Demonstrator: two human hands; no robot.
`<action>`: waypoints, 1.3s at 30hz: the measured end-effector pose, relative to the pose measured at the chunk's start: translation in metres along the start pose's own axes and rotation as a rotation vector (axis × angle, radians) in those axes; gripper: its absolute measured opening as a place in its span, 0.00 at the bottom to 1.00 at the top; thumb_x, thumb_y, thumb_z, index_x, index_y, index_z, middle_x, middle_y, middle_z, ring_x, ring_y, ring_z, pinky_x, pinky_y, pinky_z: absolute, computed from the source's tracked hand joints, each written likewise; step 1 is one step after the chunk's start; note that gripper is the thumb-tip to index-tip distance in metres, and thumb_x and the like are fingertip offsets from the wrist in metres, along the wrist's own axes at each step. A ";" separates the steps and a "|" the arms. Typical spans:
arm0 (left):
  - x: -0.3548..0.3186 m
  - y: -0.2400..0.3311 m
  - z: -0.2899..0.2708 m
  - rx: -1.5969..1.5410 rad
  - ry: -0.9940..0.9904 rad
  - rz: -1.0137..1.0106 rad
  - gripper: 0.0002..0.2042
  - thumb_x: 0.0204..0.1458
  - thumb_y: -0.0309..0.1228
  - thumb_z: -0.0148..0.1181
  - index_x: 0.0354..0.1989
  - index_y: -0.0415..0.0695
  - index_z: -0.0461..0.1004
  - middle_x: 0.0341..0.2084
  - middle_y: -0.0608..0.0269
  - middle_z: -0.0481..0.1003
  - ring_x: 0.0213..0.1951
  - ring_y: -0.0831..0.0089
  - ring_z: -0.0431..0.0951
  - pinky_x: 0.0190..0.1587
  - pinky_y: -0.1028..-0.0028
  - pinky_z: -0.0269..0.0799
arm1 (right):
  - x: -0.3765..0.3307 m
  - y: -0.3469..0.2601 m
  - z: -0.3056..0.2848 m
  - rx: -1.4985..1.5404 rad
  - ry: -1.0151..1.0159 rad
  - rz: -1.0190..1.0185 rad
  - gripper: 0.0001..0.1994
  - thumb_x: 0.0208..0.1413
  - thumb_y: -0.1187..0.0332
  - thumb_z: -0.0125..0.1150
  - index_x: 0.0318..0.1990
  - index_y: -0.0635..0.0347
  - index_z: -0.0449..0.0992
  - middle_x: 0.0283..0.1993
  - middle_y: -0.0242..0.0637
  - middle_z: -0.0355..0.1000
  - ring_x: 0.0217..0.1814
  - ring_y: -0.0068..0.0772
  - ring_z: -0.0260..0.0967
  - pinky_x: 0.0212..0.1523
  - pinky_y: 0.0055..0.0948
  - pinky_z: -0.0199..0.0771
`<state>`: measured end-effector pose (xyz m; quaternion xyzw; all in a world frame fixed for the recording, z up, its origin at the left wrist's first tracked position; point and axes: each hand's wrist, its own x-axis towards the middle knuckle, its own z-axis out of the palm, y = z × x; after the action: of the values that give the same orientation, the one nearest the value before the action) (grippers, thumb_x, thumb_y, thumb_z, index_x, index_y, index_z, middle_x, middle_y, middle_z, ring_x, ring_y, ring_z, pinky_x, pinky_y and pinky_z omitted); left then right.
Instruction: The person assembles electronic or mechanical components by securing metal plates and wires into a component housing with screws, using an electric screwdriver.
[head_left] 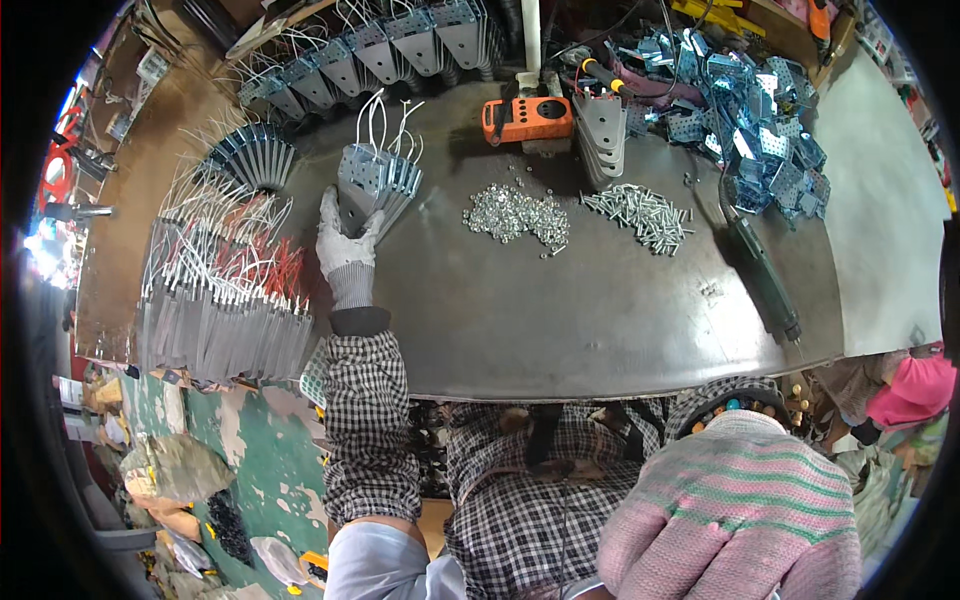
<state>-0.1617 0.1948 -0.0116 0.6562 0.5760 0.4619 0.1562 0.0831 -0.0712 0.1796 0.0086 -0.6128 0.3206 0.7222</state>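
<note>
At the left of the table, my left hand [348, 235], in a white glove with a grey cuff, grips a stack of grey metal plates [398, 190]. The stack has shiny perforated brackets on its upper ends, and white wires stand up from it. My right hand [735, 510] wears a pink knit glove with green stripes and is raised very near the camera at the lower right. Its fingers point down the picture, side by side, and their tips run out of view; whether they hold anything is hidden.
Nuts [515, 215] and screws [640, 215] lie in piles mid-table, near an orange meter [530, 120] and stacked grey plates [602, 135]. A powered screwdriver [762, 275] and heaped brackets [780, 150] are rightward. Wired strips [225, 335] line the left; bracketed plates [375, 50] line the back.
</note>
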 end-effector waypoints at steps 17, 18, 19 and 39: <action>0.004 0.003 0.009 -0.152 -0.008 -0.027 0.41 0.40 0.22 0.72 0.66 0.36 0.56 0.61 0.45 0.64 0.62 0.62 0.65 0.62 0.69 0.62 | 0.035 -0.013 0.027 0.195 0.282 -0.012 0.04 0.51 0.66 0.65 0.26 0.50 0.80 0.20 0.34 0.70 0.13 0.26 0.61 0.12 0.24 0.55; 0.000 -0.011 -0.003 -0.126 0.014 -0.038 0.41 0.40 0.22 0.72 0.66 0.36 0.56 0.61 0.45 0.64 0.62 0.62 0.65 0.62 0.69 0.62 | 0.034 -0.007 0.018 0.230 0.281 -0.005 0.04 0.51 0.66 0.65 0.26 0.50 0.80 0.20 0.34 0.70 0.13 0.26 0.61 0.12 0.24 0.55; -0.005 -0.024 -0.019 -0.087 0.029 -0.014 0.41 0.41 0.21 0.71 0.66 0.36 0.56 0.62 0.46 0.63 0.63 0.62 0.65 0.63 0.69 0.61 | 0.033 -0.002 -0.003 0.383 0.000 0.207 0.06 0.55 0.63 0.60 0.29 0.49 0.75 0.24 0.27 0.68 0.21 0.25 0.64 0.22 0.26 0.64; 0.186 0.009 -0.327 1.113 -0.009 -0.106 0.16 0.53 0.39 0.60 0.44 0.42 0.78 0.42 0.52 0.79 0.46 0.59 0.79 0.49 0.65 0.72 | -0.136 0.057 -0.095 -0.551 0.251 1.120 0.13 0.57 0.73 0.58 0.48 0.69 0.73 0.40 0.34 0.74 0.43 0.23 0.70 0.46 0.23 0.70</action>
<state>-0.4302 0.2532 0.2457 0.6116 0.7646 0.0767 -0.1884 0.1341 -0.0487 0.0127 -0.5371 -0.4950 0.4789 0.4870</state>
